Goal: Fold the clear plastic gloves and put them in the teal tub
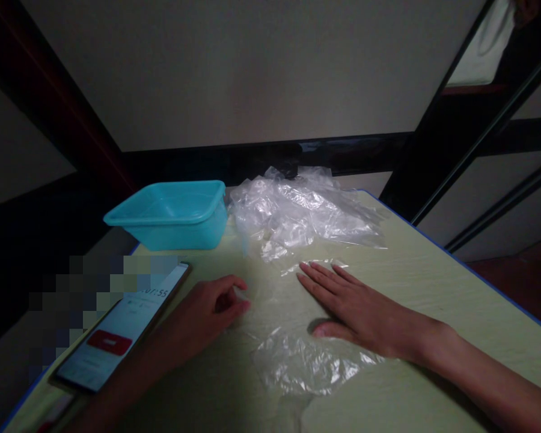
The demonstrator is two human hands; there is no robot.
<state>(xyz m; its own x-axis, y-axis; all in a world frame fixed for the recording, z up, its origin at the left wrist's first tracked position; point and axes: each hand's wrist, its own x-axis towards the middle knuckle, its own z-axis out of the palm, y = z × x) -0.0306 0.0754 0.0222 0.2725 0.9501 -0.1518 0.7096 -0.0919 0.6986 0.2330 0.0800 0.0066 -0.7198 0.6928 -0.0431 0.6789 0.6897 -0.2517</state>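
Note:
A thin clear plastic bag (306, 364) lies on the table in front of me, its lower part crinkled and shiny. My right hand (351, 307) rests flat on it, palm down, fingers stretched out and the thumb apart. To the left, my left hand (214, 307) is closed in a pinch, with a bit of clear plastic showing between thumb and forefinger, seemingly this bag's left edge. Beyond both hands sits a loose heap of clear plastic bags (306, 210), its near edge close to my right fingertips.
A turquoise plastic basin (180, 234) stands at the back left, beside the heap. Along the left edge lies a phone (121, 331) with a lit screen, near my left forearm. The pale table (433, 282) has a blue edge, and a wall panel (252, 72) rises behind it.

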